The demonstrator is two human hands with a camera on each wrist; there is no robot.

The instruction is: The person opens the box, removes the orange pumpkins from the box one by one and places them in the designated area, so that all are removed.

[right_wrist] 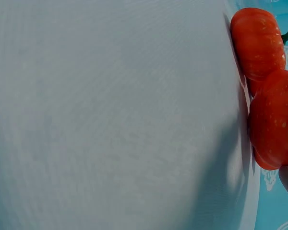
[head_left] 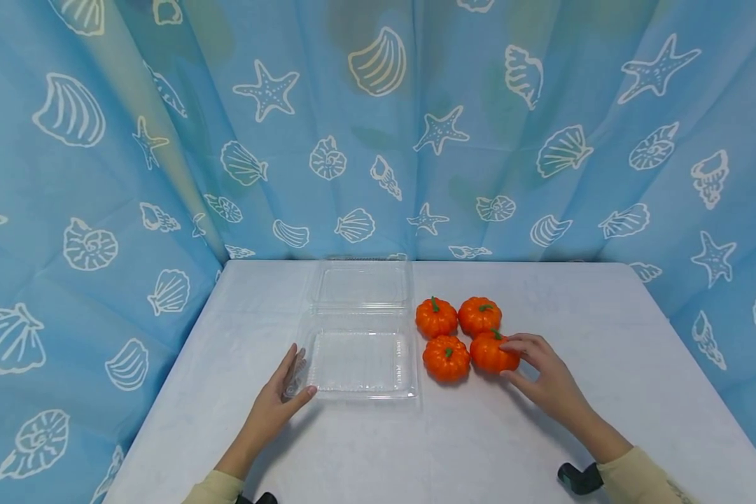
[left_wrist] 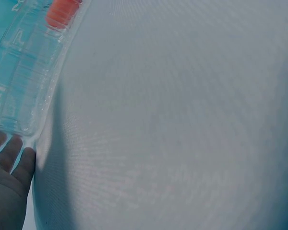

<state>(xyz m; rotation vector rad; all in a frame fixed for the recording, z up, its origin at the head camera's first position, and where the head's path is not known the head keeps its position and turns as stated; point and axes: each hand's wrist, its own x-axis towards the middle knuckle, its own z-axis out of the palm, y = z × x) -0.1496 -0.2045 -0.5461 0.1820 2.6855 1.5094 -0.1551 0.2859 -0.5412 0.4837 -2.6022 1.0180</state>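
Observation:
Near the middle of the table lies a clear plastic clamshell box (head_left: 359, 360), its lid folded back toward the curtain. My left hand (head_left: 276, 399) touches the box's left side with fingers fairly straight and thumb by the front corner. In the left wrist view, the fingers (left_wrist: 24, 165) meet the box's edge. Right of the box sit small orange toy pumpkins with green stems in two rows. My right hand (head_left: 548, 378) holds the front right pumpkin (head_left: 493, 352) between fingers and thumb. The right wrist view shows this pumpkin (right_wrist: 273, 120) close up, beside another pumpkin (right_wrist: 258, 43).
Beside the held one are the front left pumpkin (head_left: 446, 359), the back left pumpkin (head_left: 437, 318) and the back right pumpkin (head_left: 479, 316). A white cloth covers the table (head_left: 378, 455). A blue shell-patterned curtain (head_left: 327, 203) hangs behind and along both sides.

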